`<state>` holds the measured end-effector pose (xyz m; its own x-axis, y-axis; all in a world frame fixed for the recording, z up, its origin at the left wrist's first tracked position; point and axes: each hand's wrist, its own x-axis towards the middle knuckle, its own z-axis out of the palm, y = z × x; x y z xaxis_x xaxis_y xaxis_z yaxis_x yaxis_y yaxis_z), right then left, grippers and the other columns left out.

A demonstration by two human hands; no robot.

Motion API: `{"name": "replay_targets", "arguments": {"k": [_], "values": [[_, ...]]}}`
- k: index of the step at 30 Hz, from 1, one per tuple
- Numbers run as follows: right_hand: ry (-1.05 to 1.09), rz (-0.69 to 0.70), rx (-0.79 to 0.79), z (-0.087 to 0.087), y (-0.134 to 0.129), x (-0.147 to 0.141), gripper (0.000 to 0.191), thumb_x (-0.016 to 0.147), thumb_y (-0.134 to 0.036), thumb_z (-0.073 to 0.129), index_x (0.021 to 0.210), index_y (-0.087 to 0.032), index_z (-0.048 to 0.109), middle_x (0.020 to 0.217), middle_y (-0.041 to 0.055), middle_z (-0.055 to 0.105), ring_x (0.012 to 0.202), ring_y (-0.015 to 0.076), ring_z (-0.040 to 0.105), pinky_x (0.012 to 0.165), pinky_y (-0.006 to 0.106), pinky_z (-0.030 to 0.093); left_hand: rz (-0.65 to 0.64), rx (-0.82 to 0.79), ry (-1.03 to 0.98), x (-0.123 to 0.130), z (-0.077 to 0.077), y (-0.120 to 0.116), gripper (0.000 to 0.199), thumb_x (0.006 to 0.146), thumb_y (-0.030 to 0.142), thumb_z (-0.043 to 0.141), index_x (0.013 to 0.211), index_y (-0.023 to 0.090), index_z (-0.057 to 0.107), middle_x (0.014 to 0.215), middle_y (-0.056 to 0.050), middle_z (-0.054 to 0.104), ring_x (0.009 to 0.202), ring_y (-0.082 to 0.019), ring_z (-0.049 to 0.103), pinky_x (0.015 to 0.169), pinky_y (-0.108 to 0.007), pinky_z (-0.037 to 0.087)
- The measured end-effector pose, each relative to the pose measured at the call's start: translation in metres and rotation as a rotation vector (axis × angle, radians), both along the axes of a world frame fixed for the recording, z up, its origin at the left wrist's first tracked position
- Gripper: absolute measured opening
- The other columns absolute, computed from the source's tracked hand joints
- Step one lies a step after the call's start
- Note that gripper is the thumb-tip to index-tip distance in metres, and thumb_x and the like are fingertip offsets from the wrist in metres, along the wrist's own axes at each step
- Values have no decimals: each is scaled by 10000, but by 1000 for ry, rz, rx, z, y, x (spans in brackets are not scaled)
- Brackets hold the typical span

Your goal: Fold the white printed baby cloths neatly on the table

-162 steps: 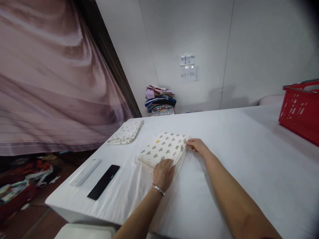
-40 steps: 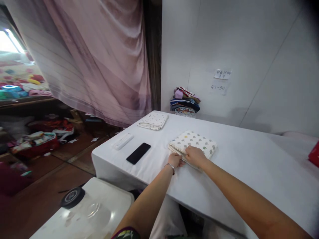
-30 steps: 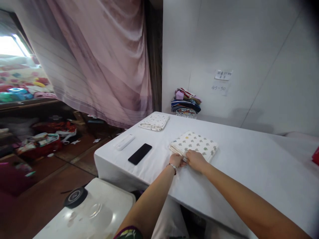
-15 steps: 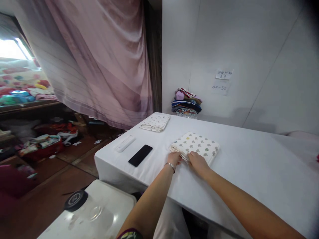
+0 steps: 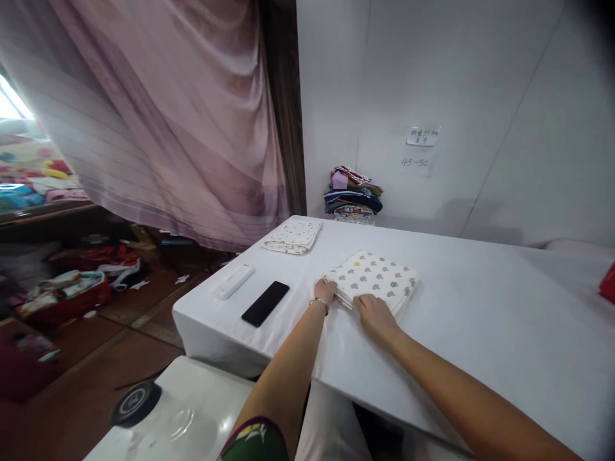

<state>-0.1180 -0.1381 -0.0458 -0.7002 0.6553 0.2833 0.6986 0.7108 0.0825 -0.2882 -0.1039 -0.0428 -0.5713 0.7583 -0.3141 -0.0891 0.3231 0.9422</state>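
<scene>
A folded white cloth [image 5: 379, 275] printed with grey apple-like shapes and a few yellow and green ones lies on the white-covered table [image 5: 480, 307]. At its left corner, my left hand [image 5: 326, 292], with a bracelet at the wrist, has its fingers closed round the layered edge. My right hand [image 5: 375, 315] holds the near edge, thumb and fingers bent over the layers; its fingertips are partly hidden. Farther back on the left lies a second folded cloth [image 5: 294, 235], white with small dark specks, which neither hand touches.
Left of my hands lie a black phone [image 5: 266, 303] and a slim white case [image 5: 235, 282]. Folded clothes [image 5: 354, 195] are stacked behind the table by the wall. A white surface with a black round object [image 5: 136, 403] stands at lower left, and a pink curtain [image 5: 192, 115] hangs behind.
My left hand has moved from the near edge outward to the cloth's left corner. The right hand stays at the near edge. The view has shifted slightly to the right.
</scene>
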Motion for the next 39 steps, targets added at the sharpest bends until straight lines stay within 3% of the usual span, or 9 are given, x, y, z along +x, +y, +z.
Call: {"name": "replay_targets", "arguments": {"k": [5, 9, 15, 17, 24, 28, 31, 36, 39], "values": [[30, 24, 29, -9, -1, 1, 320, 795, -25, 422, 1066, -142, 546, 995, 98, 556, 923, 231, 462, 722, 324, 319, -96, -22, 354, -10, 1, -8, 244, 674, 163, 615, 918, 154, 624, 1019, -107, 645, 951, -244, 618, 817, -325, 476], [44, 20, 52, -13, -2, 0, 347, 792, -28, 426, 1106, -129, 535, 1002, 114, 556, 915, 237, 459, 724, 335, 327, -97, -16, 569, -14, 5, -14, 518, 694, 249, 639, 1194, 166, 530, 1339, -157, 446, 1145, -296, 509, 955, -399, 393], [79, -4, -24, -6, -4, -2, 360, 821, -91, 431, 1164, -128, 530, 1078, 126, 570, 955, 248, 478, 767, 352, 364, -290, 271, 1256, 2, 0, -19, 400, 869, 285, 454, 1254, 189, 502, 1405, -102, 406, 1310, -233, 338, 1078, -411, 266], [112, 5, -64, -4, -3, 6, 401, 830, -133, 441, 1227, -130, 497, 1175, 130, 549, 1039, 246, 470, 836, 360, 367, -410, 232, 1341, 5, -5, -18, 400, 880, 334, 443, 1258, 223, 506, 1412, -80, 408, 1330, -245, 307, 1092, -461, 225], [128, 31, -196, -18, -8, 41, 541, 871, -309, 427, 1380, -134, 369, 1456, 135, 317, 1337, 268, 248, 1080, 447, 173, -516, 37, 1334, 0, -20, -14, 462, 915, 399, 326, 1324, 224, 452, 1453, -57, 346, 1362, -252, 242, 1097, -523, 166], [222, 18, -293, 4, 2, 44, 579, 889, -428, 402, 1397, -156, 346, 1457, 121, 323, 1353, 235, 236, 1092, 424, 166, -506, 22, 1317, 2, -18, -16, 460, 913, 387, 330, 1328, 233, 453, 1456, -51, 339, 1368, -244, 231, 1106, -505, 154], [255, -103, -296, 22, 24, 48, 583, 900, -454, 372, 1401, -158, 342, 1489, 118, 249, 1384, 234, 139, 1101, 443, 118, -500, 24, 1311, 3, -14, -18, 455, 911, 383, 332, 1322, 238, 463, 1453, -50, 343, 1368, -245, 233, 1106, -505, 156], [161, -299, -462, 18, 56, 61, 595, 907, -466, 353, 1396, -128, 351, 1493, 133, 226, 1388, 250, 119, 1100, 461, 117, -490, 44, 1267, 4, -17, -18, 434, 902, 355, 366, 1304, 242, 482, 1446, -46, 356, 1368, -245, 235, 1109, -504, 144], [399, -273, -555, 24, 50, 66, 552, 887, -466, 407, 1352, -168, 428, 1479, 108, 276, 1380, 241, 165, 1103, 457, 146, -484, 96, 1172, 4, -16, -18, 414, 884, 339, 416, 1274, 236, 508, 1439, -50, 370, 1364, -243, 245, 1116, -501, 117]]}}
